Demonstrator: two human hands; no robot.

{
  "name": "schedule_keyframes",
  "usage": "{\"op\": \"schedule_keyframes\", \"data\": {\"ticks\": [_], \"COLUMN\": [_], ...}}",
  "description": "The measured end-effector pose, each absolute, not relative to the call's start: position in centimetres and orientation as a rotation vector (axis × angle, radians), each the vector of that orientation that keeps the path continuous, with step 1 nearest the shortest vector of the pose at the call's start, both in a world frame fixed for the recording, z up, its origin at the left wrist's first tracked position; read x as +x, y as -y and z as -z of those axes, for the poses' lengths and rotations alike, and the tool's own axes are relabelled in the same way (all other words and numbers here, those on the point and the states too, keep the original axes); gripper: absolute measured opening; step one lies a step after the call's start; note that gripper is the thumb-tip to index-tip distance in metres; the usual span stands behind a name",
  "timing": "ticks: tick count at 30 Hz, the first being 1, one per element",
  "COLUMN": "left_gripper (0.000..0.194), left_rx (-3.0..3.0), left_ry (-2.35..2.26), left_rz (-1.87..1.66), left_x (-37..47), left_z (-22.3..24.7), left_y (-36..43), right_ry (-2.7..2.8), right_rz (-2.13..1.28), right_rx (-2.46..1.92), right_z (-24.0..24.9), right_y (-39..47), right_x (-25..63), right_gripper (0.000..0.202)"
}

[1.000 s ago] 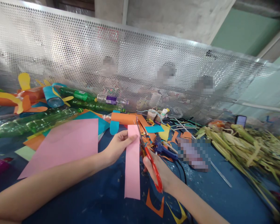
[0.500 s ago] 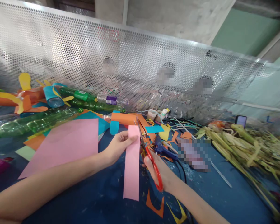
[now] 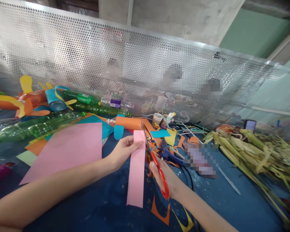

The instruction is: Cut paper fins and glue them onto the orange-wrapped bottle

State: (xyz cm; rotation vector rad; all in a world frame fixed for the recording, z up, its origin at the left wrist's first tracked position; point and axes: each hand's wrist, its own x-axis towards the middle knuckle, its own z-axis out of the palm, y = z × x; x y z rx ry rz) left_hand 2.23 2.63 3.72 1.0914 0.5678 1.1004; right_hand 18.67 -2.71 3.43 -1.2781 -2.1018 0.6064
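A long strip of pink paper (image 3: 136,175) is pinched near its top between the thumb and fingers of my left hand (image 3: 124,149). It hangs down over the blue table. My right hand (image 3: 163,177) grips red-handled scissors (image 3: 162,175), their blades pointing up and away along the strip's right edge near its top. Whether the blades touch the paper I cannot tell. Left of my left hand lies a large pink sheet (image 3: 70,148). Just beyond the strip is a bottle wrapped in orange paper (image 3: 128,123) with blue paper pieces on it.
Green plastic bottles (image 3: 41,127) and paper-covered bottle figures (image 3: 29,100) fill the left. A blue glue gun (image 3: 171,156) lies among paper scraps right of the scissors. Dried husks (image 3: 251,151) and a phone (image 3: 249,125) are at the right. A perforated metal panel (image 3: 140,64) stands behind, people beyond it.
The lower end of the pink strip has swung very slightly left. Both hands and the scissors stay nearly where they were.
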Motion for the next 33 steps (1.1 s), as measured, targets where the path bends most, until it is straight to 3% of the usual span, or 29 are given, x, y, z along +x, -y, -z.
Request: {"op": "schedule_keyframes", "data": {"ticks": [19,33], "left_gripper": [0.021,0.023], "left_rx": [1.034,1.014], "left_ry": [-0.496,-0.491], "left_rz": [-1.093,-1.093], "left_x": [2.47,2.56], "left_z": [-3.43,-3.19], "left_y": [-2.38,-2.32], "right_ry": [2.078,2.083], "right_rz": [-0.577,-0.596], "right_rx": [-1.289,-1.285], "right_z": [-3.83,-3.50], "right_y": [3.23,2.91], "right_x": [17.93,18.08], "right_gripper": [0.043,0.037]}}
